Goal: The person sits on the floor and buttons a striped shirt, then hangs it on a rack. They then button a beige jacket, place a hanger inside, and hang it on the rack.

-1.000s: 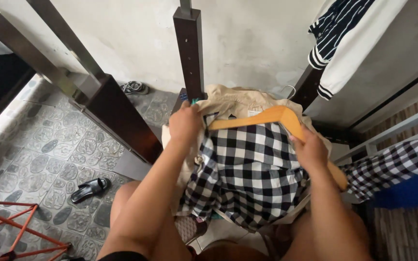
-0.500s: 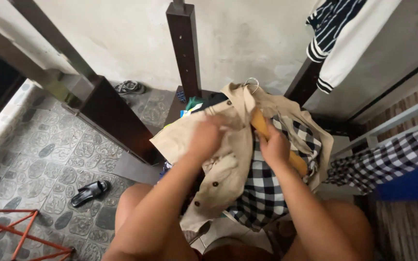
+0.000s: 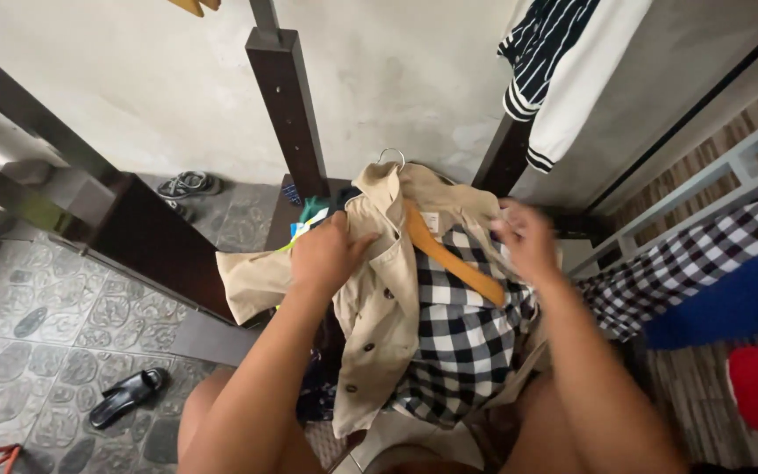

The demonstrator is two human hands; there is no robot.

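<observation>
A beige button-up coat (image 3: 379, 298) lies open on my lap over a black-and-white checked garment (image 3: 462, 342). An orange wooden hanger (image 3: 454, 259) with a metal hook sits inside the coat's collar. My left hand (image 3: 326, 254) grips the coat's left front panel near the collar. On the other side, my right hand (image 3: 524, 237) holds the coat's right edge near the shoulder. A beige sleeve (image 3: 252, 285) hangs out to the left.
A dark wooden post (image 3: 291, 105) stands just behind the coat. A striped and white garment (image 3: 554, 70) hangs at upper right. Checked, blue and red fabrics (image 3: 712, 281) lie on the right. A black sandal (image 3: 125, 395) and other shoes (image 3: 186, 186) rest on the patterned floor.
The checked garment alone was spread under my hands; the beige coat has since come over it on the hanger. My hands have moved apart, spreading the coat's front.
</observation>
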